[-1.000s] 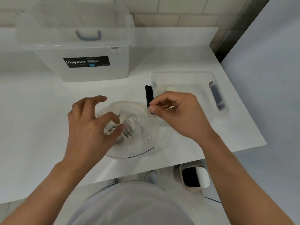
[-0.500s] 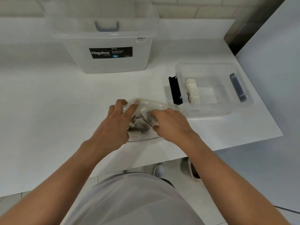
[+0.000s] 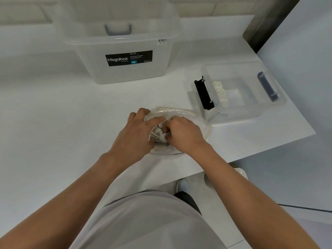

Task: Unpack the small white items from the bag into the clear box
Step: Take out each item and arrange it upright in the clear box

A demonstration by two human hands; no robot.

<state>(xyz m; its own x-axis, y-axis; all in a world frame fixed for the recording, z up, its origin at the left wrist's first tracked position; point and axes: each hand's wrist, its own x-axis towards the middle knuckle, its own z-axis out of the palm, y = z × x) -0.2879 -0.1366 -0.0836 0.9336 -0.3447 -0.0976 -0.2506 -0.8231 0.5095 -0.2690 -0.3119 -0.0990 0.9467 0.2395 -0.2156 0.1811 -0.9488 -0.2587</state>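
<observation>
Fingers of left hand (image 3: pixel 136 135) and right hand (image 3: pixel 183 135) pinch crinkly clear bag (image 3: pixel 179 113) holding small white items (image 3: pixel 159 133).

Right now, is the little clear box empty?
No. A row of small white items stands inside the clear box, along its left wall; the rest looks bare.

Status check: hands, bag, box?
Both hands in clear bag: left hand, right hand. White items lined in clear box. Path to box unobstructed.

Large translucent storage tub (image 3: pixel 124 69), front wall: black label (image 3: pixel 128 58) reads "Megabox", "STORAGE" beneath it, "12L" on a blue patch. Remaining small print on label illegible. Barcode sticker (image 3: pixel 162 41) on tub rim; digits unreadable.
</observation>
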